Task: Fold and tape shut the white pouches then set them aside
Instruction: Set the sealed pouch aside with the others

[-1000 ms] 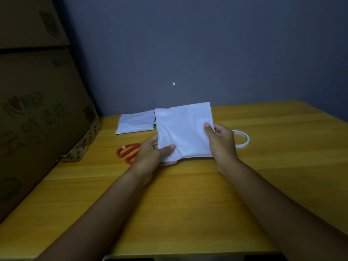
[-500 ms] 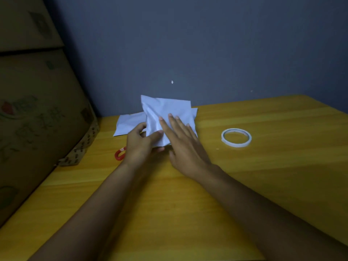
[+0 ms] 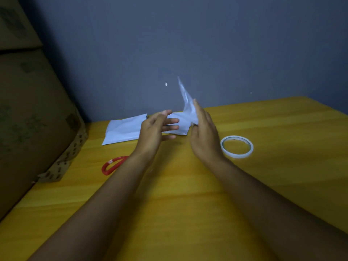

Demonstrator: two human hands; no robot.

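Pouch (image 3: 185, 117) upright, gripped by right hand (image 3: 204, 136).

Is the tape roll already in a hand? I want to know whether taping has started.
No, the tape roll lies on the table beside the right hand, untouched.

A yellow wooden tabletop (image 3: 188, 194) runs to a dim blue-grey wall (image 3: 207, 44) at the far side. Large cardboard boxes (image 3: 28, 110) are stacked at the left, in low light.
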